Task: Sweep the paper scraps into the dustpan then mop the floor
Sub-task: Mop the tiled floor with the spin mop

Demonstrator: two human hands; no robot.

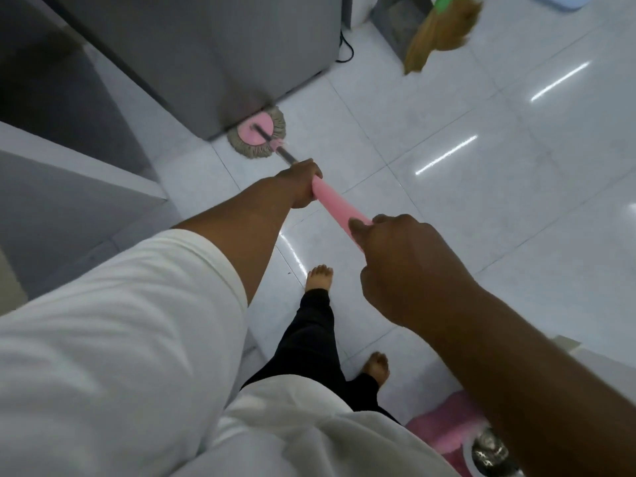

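The mop head [256, 136], a pink disc ringed with grey-beige strands, lay flat on the white tiled floor [447, 208] toward 11 o'clock from the hands, right at the foot of a tall grey cabinet [241, 46]. From it a dark shaft ran back toward 4 o'clock and became the pink mop handle [335, 205]. The left hand [301, 184], reaching out of a white sleeve [120, 321], gripped the lower end of that pink part with its fingers wrapped fully round it. The right hand [406, 263] held the upper end nearer the body; its back faced the camera, so most fingers were hidden, but the thumb lay curled onto the handle and the hand was closed about it. At 1 o'clock, well apart from the mop, a blurred broom [440, 32] with straw-coloured bristles and a green handle leaned against a grey dustpan [395, 22]; what lay inside the pan could not be told. A black cable [346, 49] trailed beside the cabinet. At 6 o'clock 2 bare feet [319, 277] stood on the tiles below black trousers [309, 346], and at 5 o'clock a pink bucket [444, 432] showed partly behind the right forearm.
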